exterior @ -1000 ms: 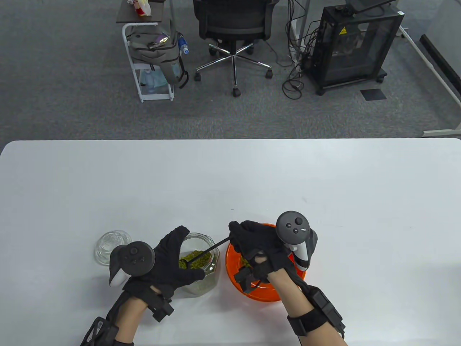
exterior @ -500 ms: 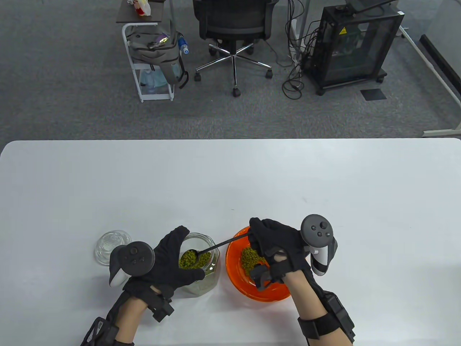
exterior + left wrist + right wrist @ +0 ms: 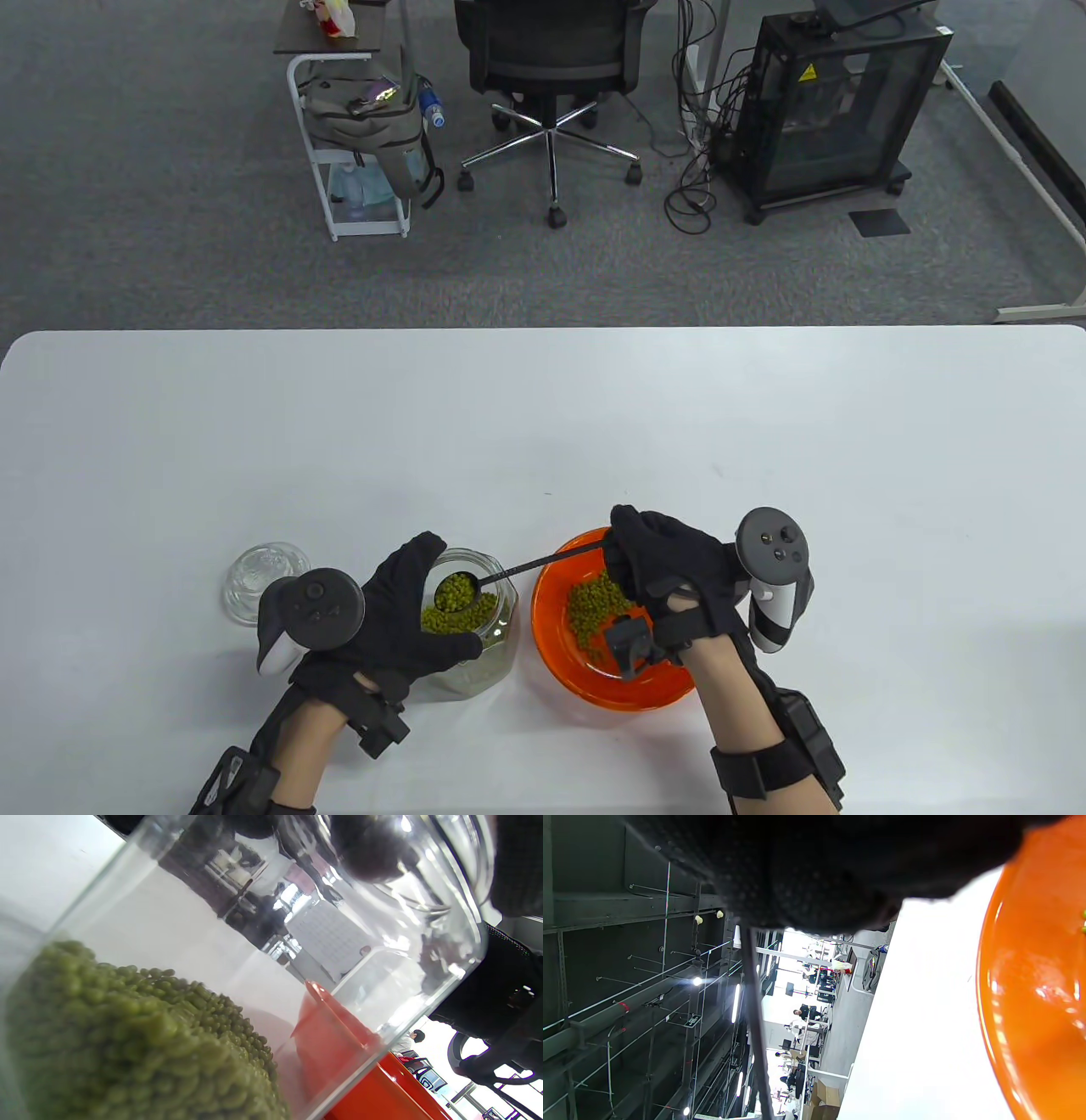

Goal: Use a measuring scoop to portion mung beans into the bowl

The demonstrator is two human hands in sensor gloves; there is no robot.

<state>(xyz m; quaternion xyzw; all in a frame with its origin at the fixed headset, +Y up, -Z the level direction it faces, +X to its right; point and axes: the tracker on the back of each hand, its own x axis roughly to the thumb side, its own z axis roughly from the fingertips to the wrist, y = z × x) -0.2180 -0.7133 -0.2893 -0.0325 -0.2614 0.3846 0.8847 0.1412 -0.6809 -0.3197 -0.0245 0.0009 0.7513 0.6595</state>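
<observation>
A clear glass jar (image 3: 479, 632) (image 3: 382, 942) partly filled with green mung beans (image 3: 127, 1043) stands near the table's front edge. My left hand (image 3: 399, 620) grips it from the left side. To its right sits an orange bowl (image 3: 556, 671) (image 3: 1031, 993) with a small heap of beans (image 3: 598, 604). My right hand (image 3: 666, 569) hovers over the bowl and pinches the thin black handle of a measuring scoop (image 3: 458, 592) (image 3: 755, 1018). The scoop's cup, full of beans, hangs over the jar's mouth.
A glass lid (image 3: 259, 577) lies on the white table (image 3: 543, 424) left of the jar. Beyond the table's far edge are an office chair (image 3: 551, 59), a small cart (image 3: 356, 127) and a black cabinet (image 3: 836, 102) on grey carpet.
My right hand has moved right and the scoop has risen out of the jar's beans, now loaded and level at the mouth. The left hand and jar have stayed put.
</observation>
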